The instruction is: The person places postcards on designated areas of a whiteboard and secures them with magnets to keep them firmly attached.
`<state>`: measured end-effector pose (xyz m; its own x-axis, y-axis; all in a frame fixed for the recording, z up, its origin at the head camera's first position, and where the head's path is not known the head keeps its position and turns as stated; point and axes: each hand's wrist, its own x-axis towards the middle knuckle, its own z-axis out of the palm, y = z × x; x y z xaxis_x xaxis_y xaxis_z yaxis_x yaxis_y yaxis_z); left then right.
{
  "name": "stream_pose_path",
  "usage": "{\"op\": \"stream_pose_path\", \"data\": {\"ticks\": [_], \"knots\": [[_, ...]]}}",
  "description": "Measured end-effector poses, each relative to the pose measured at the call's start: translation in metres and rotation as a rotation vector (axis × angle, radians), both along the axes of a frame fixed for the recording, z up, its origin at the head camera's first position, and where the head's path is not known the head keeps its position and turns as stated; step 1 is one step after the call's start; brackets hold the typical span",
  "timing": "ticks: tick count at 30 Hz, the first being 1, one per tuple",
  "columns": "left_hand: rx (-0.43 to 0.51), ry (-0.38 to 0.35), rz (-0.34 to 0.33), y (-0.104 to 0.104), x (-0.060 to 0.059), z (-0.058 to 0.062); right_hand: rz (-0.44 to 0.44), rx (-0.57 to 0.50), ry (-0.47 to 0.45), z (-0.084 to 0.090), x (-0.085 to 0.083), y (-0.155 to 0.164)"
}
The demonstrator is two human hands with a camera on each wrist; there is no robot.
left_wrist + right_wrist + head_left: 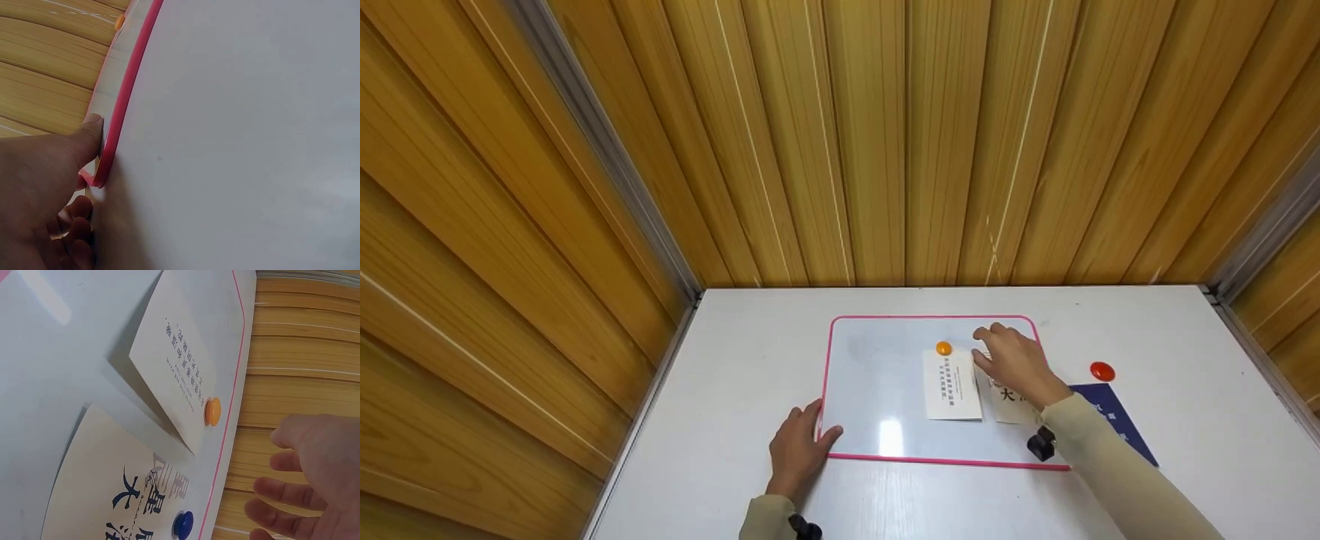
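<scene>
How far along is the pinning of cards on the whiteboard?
Two look pinned: the white card under the orange magnet, the cream card under the blue magnet. In hand: the left hand steadies the whiteboard; the right hand hovers open. Left: the red magnet and navy card lie off the board.

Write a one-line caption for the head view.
Left hand steadies pink-framed whiteboard; right hand hovers over pinned cards.

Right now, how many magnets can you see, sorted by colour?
Orange magnet: 1, pinning the small white card to the whiteboard
Blue magnet: 1, on the larger printed sheet, seen in the right wrist view only
Red magnet: 1, on the table off the board
Total: 3
</scene>
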<state>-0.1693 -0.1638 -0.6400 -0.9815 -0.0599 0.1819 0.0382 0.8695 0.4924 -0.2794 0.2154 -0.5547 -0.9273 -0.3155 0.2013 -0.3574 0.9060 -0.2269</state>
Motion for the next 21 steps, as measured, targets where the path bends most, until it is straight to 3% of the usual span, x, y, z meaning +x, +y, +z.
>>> {"op": "stream_pose_path", "data": {"ticks": [21], "knots": [[0.021, -0.005, -0.023, -0.003, 0.0, -0.001, -0.063, -0.065, -0.054, -0.002, 0.033, 0.026]]}}
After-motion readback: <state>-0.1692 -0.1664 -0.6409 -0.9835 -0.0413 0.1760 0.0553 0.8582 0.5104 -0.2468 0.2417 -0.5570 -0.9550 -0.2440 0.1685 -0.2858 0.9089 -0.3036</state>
